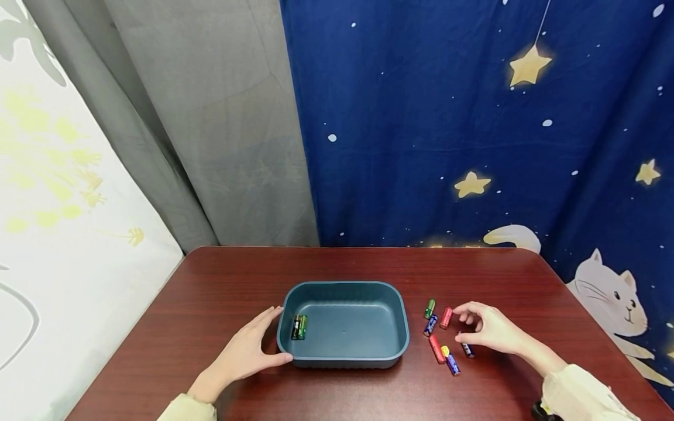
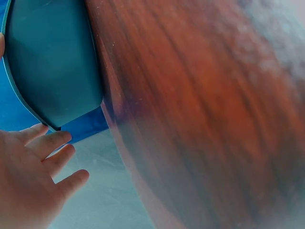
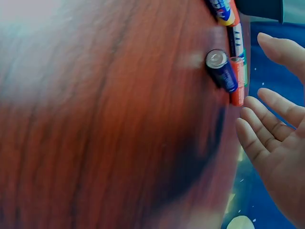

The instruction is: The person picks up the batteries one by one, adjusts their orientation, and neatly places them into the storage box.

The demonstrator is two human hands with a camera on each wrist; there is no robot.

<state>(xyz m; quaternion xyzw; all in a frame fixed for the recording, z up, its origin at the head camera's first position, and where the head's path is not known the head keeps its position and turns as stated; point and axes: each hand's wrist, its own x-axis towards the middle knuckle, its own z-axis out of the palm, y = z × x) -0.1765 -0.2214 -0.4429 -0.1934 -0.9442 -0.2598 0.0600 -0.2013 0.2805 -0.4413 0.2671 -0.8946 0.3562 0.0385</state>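
The right hand [image 1: 491, 328], thumb and fingers spread, is nearer; the far red battery [image 1: 446, 317] lies just left, long axis near-far.

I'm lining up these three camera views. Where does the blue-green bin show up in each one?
Head: the blue-green bin sits below the picture's centre, seen from above.
Left wrist: upper left, cut off by the top edge.
Right wrist: only part shows, at the top edge, right of centre.
Shared landmark: the reddish-brown table.
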